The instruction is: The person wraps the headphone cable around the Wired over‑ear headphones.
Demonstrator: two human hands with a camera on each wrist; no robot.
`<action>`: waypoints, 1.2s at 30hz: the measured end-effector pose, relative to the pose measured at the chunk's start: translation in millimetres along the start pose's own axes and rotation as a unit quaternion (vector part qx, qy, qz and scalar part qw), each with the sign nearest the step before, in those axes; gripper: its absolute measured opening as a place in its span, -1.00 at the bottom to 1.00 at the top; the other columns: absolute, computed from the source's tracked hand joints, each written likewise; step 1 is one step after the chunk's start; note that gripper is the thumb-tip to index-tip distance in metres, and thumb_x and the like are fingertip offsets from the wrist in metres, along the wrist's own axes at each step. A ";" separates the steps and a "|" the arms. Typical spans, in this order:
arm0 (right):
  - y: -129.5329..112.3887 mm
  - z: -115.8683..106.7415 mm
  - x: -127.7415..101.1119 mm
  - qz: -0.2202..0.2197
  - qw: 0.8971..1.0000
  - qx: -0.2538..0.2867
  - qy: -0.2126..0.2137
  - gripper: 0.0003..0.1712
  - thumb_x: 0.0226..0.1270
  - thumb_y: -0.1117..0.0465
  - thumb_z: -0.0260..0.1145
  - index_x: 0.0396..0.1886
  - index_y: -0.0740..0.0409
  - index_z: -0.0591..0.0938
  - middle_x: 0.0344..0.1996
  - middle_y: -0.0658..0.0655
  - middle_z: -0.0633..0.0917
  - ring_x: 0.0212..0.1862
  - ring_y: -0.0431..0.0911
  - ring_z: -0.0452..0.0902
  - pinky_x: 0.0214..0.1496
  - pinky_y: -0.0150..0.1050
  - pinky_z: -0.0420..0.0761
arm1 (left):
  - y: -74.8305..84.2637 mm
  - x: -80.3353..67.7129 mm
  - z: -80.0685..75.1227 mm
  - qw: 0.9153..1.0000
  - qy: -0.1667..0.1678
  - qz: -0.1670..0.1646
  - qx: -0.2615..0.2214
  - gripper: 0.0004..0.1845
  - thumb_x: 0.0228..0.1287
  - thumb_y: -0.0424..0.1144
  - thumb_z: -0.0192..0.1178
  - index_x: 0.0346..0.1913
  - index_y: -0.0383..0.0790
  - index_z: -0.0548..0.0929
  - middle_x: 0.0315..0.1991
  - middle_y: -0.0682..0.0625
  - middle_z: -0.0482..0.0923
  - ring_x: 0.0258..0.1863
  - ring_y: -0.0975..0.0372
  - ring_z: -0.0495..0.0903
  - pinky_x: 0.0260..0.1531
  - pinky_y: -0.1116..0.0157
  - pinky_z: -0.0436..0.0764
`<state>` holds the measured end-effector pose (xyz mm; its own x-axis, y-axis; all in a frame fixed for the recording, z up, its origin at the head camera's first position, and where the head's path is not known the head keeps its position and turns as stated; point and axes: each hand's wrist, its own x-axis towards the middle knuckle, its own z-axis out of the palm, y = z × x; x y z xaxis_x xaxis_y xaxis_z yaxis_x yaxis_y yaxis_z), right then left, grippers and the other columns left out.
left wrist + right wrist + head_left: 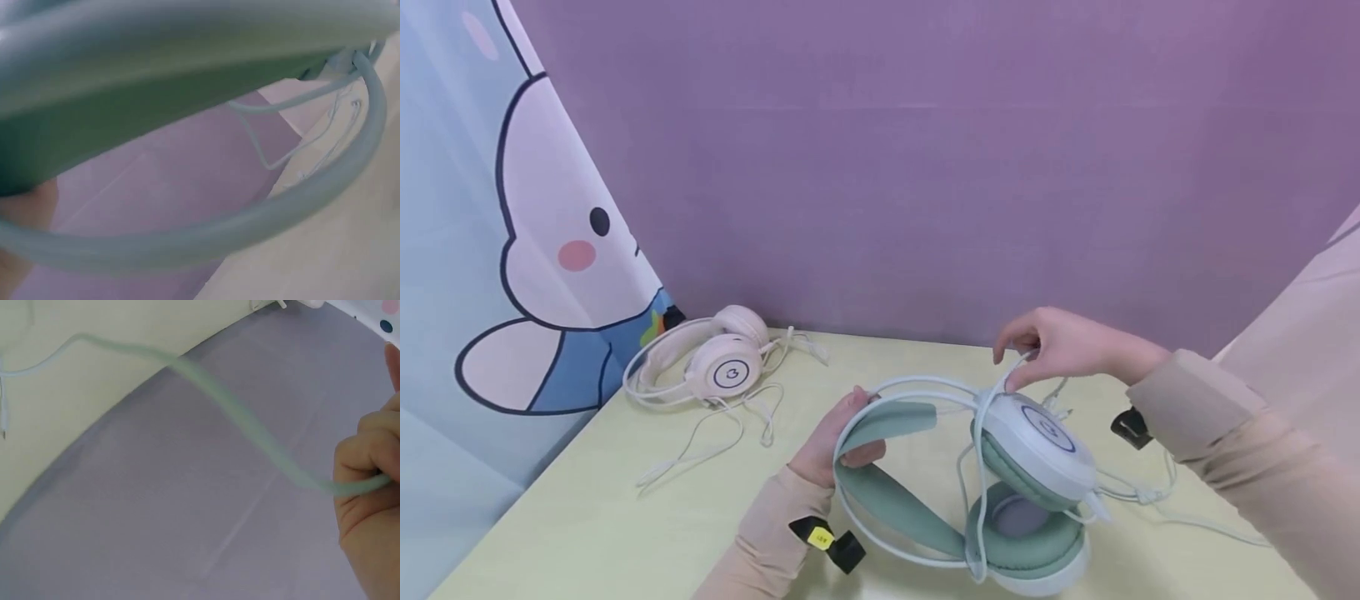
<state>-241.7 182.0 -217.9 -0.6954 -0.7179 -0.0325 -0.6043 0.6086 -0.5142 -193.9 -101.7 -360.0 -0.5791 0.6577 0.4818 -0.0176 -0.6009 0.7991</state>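
A green and white headset [1030, 467] lies on the pale yellow table [587, 517] in front of me. My left hand [838, 437] grips its green padded headband [880, 479], thumb on the inside; the left wrist view shows that band [156, 75] and the white wire hoop [262, 219] up close and blurred. My right hand [1060, 343] hovers above the upper ear cup and pinches the headset's pale green cable [992, 400]. In the right wrist view the cable [250, 425] runs from the curled fingers [365, 481] out to the table.
A pink headset [715, 362] with a loose white cord [722, 425] lies at the table's back left. A purple backdrop [925, 167] stands behind, a cartoon curtain [512, 250] on the left. More green cable [1157, 492] trails to the right on the table.
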 end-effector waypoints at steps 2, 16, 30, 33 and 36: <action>4.9 1.4 0.3 0.008 1.000 0.015 0.005 -0.70 0.09 0.08 0.45 -0.24 0.15 0.67 -0.72 -0.09 0.21 -0.64 -0.30 0.05 -0.55 -0.39 0.20 | 0.6 0.1 -0.9 1.000 -0.012 0.016 -0.022 -0.60 0.36 0.19 -0.17 -0.38 0.09 0.59 -0.75 0.33 0.38 -0.84 0.40 0.12 -0.83 0.30 -0.14; 48.6 29.8 -0.6 0.022 0.992 0.108 0.065 -0.84 0.34 0.26 0.20 -0.24 0.26 0.65 -0.59 -0.08 0.54 -0.57 -0.29 0.28 -0.48 -0.38 0.40 | 1.4 2.0 -6.7 0.995 -0.017 0.033 -0.090 -0.55 0.39 0.14 -0.21 -0.15 0.00 0.64 -0.73 0.29 0.45 -0.83 0.39 0.11 -0.80 0.37 -0.13; 78.0 79.6 -16.0 -0.082 0.912 0.390 0.097 -0.68 0.46 0.22 0.03 0.11 0.11 0.55 -0.17 -0.02 0.69 -0.20 -0.24 0.59 -0.12 -0.32 0.61 | -2.3 4.2 -1.1 0.960 0.023 0.044 -0.277 -0.38 0.43 0.14 -0.32 -0.39 -0.15 0.69 -0.78 0.14 0.48 -0.82 0.37 0.07 -0.75 0.52 -0.05; 64.7 91.4 -23.0 -0.104 0.899 0.413 0.097 -0.59 0.44 0.17 0.05 0.25 -0.03 0.46 -0.07 -0.07 0.67 -0.10 -0.26 0.59 -0.01 -0.30 0.59 | -0.4 3.8 1.3 0.935 0.031 0.059 -0.348 -0.38 0.42 0.13 -0.27 -0.37 -0.23 0.70 -0.77 0.08 0.49 -0.82 0.39 0.03 -0.76 0.54 0.12; 40.3 97.9 -27.2 -0.123 0.846 0.514 0.071 -0.67 0.47 0.16 0.01 0.14 -0.11 0.52 -0.16 -0.13 0.67 -0.17 -0.32 0.58 -0.07 -0.41 0.57 | 0.9 3.4 2.1 0.922 0.047 0.072 -0.377 -0.42 0.42 0.11 -0.21 -0.37 -0.26 0.68 -0.79 0.06 0.44 -0.82 0.40 -0.04 -0.75 0.51 0.28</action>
<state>-209.0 193.0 -321.7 -0.6814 -0.6879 0.2499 -0.1316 -0.2208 -0.9664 -194.2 -99.0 -356.9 -0.6869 0.5253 0.5023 -0.4760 -0.8474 0.2353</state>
